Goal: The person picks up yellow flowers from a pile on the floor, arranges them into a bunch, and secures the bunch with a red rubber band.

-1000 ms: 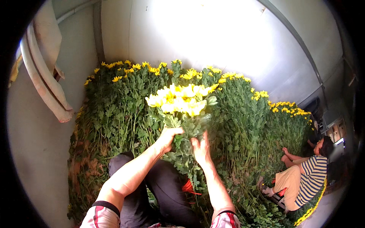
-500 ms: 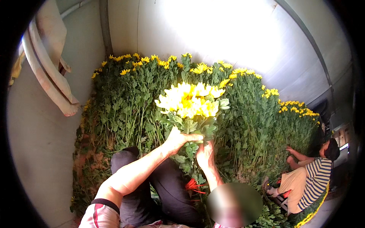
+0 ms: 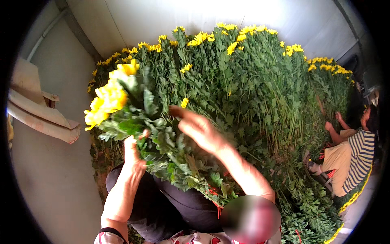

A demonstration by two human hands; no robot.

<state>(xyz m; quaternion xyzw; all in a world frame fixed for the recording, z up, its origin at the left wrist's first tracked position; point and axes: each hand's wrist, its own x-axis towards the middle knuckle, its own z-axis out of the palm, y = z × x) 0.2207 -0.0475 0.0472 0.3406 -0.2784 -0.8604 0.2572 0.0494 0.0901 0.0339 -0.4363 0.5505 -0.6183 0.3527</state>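
Observation:
A bunch of yellow chrysanthemums is tilted across my lap, its blooms pointing up to the left and its leafy stems running down to the right. My left hand is closed round the stems just below the flower heads. Leaves cover part of those fingers. To the right of the bunch my right hand is raised, its fingers stretched out and slightly smeared by motion, with nothing seen in them. Red ties lie by the lower stems, near my knee.
Tall cut chrysanthemums lean in a thick row along the pale wall. A folded tan cloth hangs at the left. A person in a striped top sits at the far right among flowers. Leafy stems lie at the lower right.
The bunch has swung from upright in the middle to tilted at the left. My right hand has let go of it and moved away. My left hand still holds it. The view has shifted.

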